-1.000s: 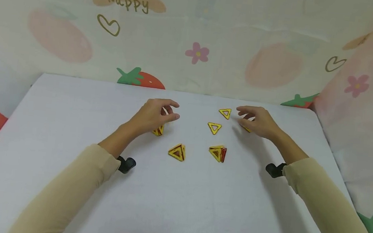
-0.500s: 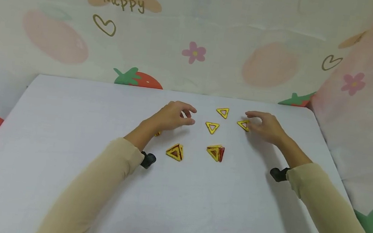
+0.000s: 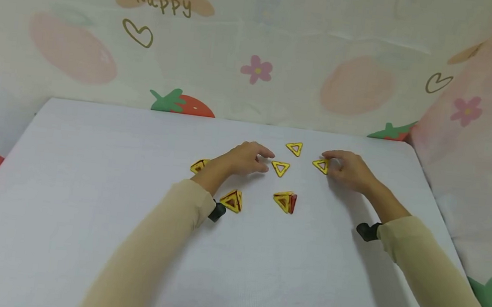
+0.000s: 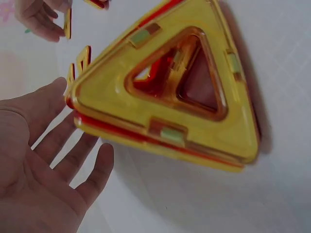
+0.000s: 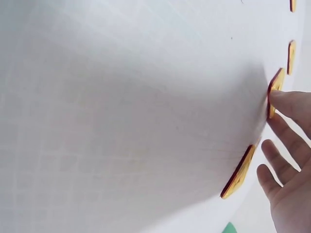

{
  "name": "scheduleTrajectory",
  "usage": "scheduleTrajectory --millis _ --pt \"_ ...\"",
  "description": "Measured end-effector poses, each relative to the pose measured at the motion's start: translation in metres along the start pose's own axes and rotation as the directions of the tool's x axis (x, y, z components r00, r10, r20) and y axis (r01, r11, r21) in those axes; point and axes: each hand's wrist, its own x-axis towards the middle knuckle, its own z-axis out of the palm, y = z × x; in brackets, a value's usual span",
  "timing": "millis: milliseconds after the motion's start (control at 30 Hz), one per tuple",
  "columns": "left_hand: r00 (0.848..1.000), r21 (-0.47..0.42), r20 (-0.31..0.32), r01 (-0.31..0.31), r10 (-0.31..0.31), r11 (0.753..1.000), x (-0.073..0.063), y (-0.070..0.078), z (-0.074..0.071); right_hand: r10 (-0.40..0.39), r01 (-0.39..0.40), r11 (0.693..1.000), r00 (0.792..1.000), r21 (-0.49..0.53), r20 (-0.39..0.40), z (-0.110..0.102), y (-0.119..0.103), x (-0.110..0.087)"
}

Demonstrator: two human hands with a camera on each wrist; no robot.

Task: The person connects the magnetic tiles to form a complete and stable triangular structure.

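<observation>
My left hand reaches over the table with loosely extended fingers, holding nothing. Its fingertips are right at a flat yellow triangular magnetic tile. My right hand has thumb and index finger at another triangular tile; in the right wrist view the thumb overlaps that tile and the fingers pinch it. A third flat tile lies behind. One more tile lies below the right fingers, hidden in the head view. Large in the left wrist view is a yellow and red tile pyramid.
Two tile pyramids stand nearer me, one by the left wrist camera and one with a red side. Another pyramid is partly behind the left forearm. The white table ends at a printed cloth backdrop.
My left hand has moved right, to the middle flat tile, uncovering part of the pyramid behind it. My right hand has shifted slightly right and now closes its fingertips on the right-hand tile.
</observation>
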Motion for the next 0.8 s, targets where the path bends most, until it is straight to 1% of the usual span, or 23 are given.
scheduleTrajectory --millis 200,367,433,600,800 --pt "0.997 0.001 0.069 -0.022 0.022 1.0 0.006 0.003 0.003 -0.024 0.024 0.999 1.0 0.024 0.001 0.005 0.0 -0.002" --pt "0.99 0.076 0.131 -0.064 0.053 0.995 0.007 0.006 0.003 -0.058 0.058 0.998 0.998 0.034 0.006 0.009 -0.005 -0.002" --pt "0.988 0.099 0.142 -0.074 0.06 0.992 0.005 0.006 0.003 -0.068 0.067 0.997 0.998 0.031 0.007 0.011 -0.008 -0.002" --pt "0.985 0.121 0.151 -0.107 0.088 0.987 0.004 0.006 0.003 -0.086 0.086 0.996 0.996 0.007 -0.005 0.015 -0.013 -0.002" --pt "0.982 0.18 0.165 -0.126 0.096 0.976 0.006 0.005 0.005 -0.133 0.134 0.99 0.991 0.039 -0.005 0.021 -0.017 0.0"
